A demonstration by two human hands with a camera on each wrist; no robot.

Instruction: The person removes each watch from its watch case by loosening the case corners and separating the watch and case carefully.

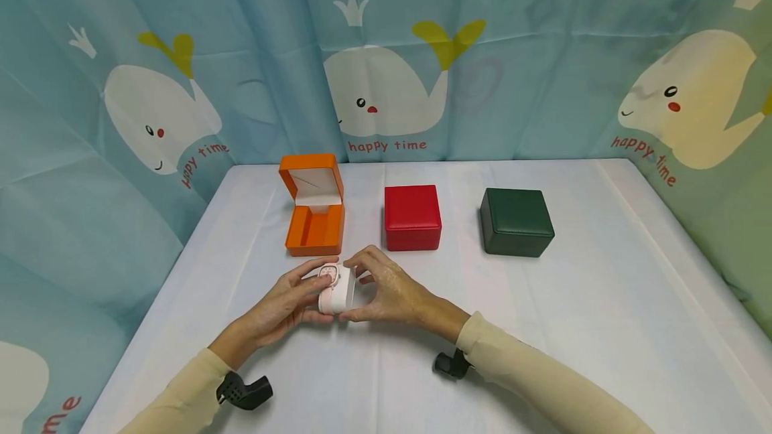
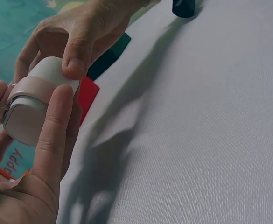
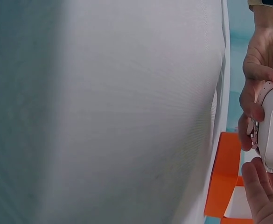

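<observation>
A pink wristwatch (image 1: pixel 328 275) is strapped around a white watch pillow (image 1: pixel 346 290), held a little in front of the orange box. My left hand (image 1: pixel 286 303) grips the watch from the left, with a finger by the round dial and others along the strap. From the right, my right hand (image 1: pixel 392 290) pinches the pillow's end between thumb and fingers. In the left wrist view, the pink strap (image 2: pixel 33 88) wraps the pillow (image 2: pixel 47 70). The strap's buckle side (image 3: pixel 254 133) is partly covered by fingers in the right wrist view.
An orange box (image 1: pixel 315 251) stands with its lid up, its inside showing a divided tray. To its right are a closed red box (image 1: pixel 413 216) and a closed dark green box (image 1: pixel 519 223). All rest on a white-covered table (image 1: pixel 603 327), with a whale-print curtain (image 1: pixel 519 106) behind.
</observation>
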